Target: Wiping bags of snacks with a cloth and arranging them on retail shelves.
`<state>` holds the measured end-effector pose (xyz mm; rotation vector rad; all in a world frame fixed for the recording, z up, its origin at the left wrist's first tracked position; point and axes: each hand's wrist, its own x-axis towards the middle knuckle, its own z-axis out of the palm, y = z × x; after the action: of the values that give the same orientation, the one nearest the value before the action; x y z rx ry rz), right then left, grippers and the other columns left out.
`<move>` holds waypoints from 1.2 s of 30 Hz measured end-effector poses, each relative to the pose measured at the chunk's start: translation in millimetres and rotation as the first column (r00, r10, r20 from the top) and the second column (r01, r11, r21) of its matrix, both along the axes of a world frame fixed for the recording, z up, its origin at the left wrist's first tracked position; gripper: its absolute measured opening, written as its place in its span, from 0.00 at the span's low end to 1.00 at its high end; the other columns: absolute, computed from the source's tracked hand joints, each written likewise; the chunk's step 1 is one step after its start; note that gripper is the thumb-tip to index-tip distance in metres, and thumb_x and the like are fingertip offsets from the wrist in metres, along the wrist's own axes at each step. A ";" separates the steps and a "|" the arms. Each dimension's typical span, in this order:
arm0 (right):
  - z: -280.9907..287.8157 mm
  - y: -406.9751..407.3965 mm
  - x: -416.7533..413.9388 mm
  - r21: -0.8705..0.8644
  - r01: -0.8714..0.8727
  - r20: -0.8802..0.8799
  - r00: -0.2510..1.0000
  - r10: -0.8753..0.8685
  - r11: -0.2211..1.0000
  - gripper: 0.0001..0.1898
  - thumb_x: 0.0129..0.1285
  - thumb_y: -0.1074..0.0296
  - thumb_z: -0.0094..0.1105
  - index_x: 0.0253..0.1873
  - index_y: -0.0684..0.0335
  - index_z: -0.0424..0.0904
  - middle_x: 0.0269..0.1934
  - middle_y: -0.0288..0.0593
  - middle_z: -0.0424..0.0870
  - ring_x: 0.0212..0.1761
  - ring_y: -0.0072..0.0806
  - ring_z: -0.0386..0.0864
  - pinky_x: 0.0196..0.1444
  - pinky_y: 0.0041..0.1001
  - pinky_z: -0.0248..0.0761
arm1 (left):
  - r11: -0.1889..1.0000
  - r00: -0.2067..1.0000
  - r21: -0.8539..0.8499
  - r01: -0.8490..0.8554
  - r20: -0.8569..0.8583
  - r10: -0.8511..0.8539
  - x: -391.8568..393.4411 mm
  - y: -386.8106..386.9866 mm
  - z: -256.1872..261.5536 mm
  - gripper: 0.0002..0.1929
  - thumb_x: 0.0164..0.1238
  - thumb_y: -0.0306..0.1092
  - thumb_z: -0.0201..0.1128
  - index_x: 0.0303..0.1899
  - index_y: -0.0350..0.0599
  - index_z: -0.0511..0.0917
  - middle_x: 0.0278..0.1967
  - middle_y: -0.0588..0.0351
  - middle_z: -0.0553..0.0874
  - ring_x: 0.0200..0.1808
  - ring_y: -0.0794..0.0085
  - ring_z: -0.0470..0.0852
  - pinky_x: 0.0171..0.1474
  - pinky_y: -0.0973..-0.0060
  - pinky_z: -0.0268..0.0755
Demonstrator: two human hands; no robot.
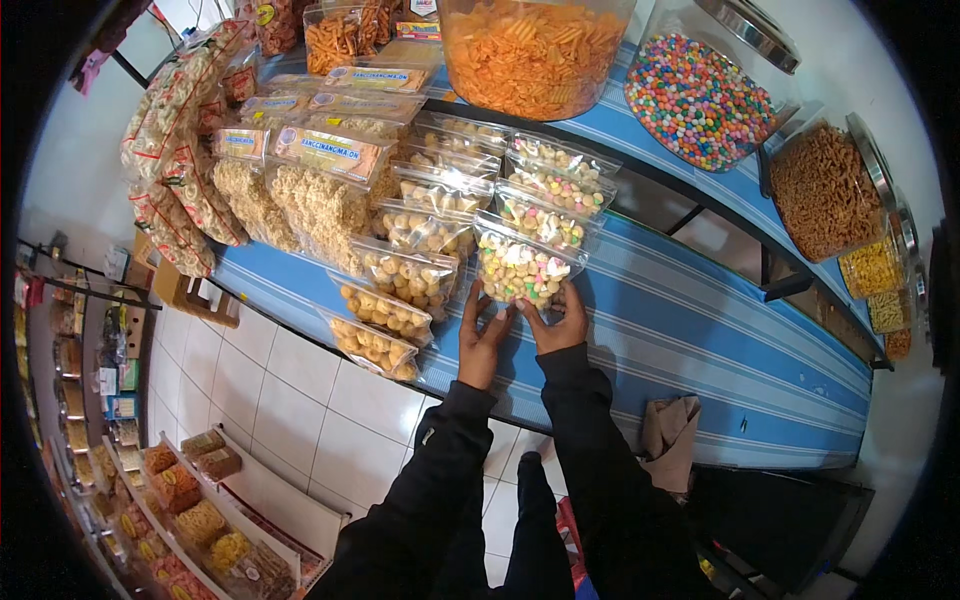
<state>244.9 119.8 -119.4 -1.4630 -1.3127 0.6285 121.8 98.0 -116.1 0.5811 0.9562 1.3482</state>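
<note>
Both my hands are at the lower edge of a clear zip bag of multicoloured round snacks (517, 270), the front one in a row of like bags (562, 187). My left hand (481, 341) touches its lower left corner, and my right hand (556, 322) its lower right corner, the fingers partly hidden by the bag. The bag stands upright, tilted a little, on the blue striped shelf covering (660, 322). Left of my hands is a row of clear bags of round tan snacks (412, 277), the nearest (371, 349) at the shelf's front edge.
Large bags of pale crackers (322, 210) stand at the left. On the upper shelf are tubs of orange chips (536, 60), coloured balls (697, 101) and brown snacks (825, 191). Folded brown cloth or paper (670, 442) hangs at the front edge. Lower left, a rack holds snack packs (202, 521).
</note>
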 end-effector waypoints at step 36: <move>257.3 -166.6 76.6 0.016 -0.287 -0.796 0.576 0.186 0.958 0.16 0.68 0.63 0.47 0.49 0.73 0.70 0.39 0.51 0.78 0.40 0.34 0.77 0.44 0.33 0.71 | 0.974 0.925 -0.188 0.129 -0.330 -0.186 16.2 -167.1 32.2 0.10 0.68 0.35 0.56 0.40 0.37 0.75 0.35 0.51 0.83 0.33 0.69 0.83 0.35 0.76 0.74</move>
<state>321.5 -46.9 137.9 -0.8732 -0.7427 1.3756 138.0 -69.1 -83.8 0.7688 1.2644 1.0291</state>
